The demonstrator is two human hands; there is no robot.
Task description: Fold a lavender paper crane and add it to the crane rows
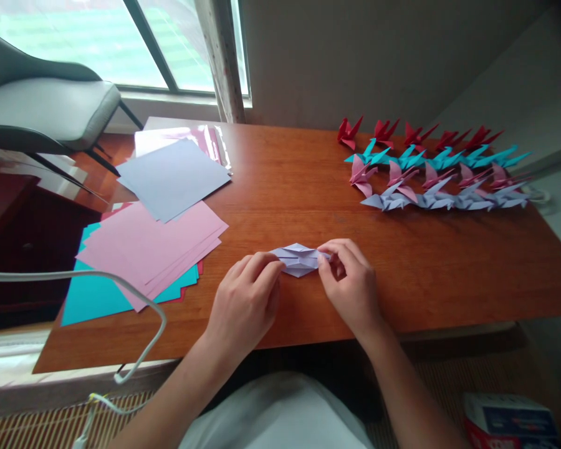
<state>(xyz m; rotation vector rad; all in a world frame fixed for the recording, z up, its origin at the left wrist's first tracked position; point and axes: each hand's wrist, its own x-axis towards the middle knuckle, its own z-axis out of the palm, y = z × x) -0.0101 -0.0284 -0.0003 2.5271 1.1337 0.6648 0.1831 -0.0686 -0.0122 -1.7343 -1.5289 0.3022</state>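
A pale lavender folded paper [298,260], shaped like a long flat diamond with creases along its middle, is held between my two hands just above or on the wooden table [280,212]. My left hand [249,288] pinches its left point. At the opposite point, the thumb and fingers of my right hand [350,280] are closed on the paper. Both tips of the paper are partly covered by my fingers.
Rows of folded paper cranes stand at the back right: red [414,135], turquoise [409,158], pink [432,176] and lavender [439,198]. Pink sheets [154,246], turquoise sheets [96,298] and pale sheets [175,176] lie left. A white cable [140,293] crosses the left front edge.
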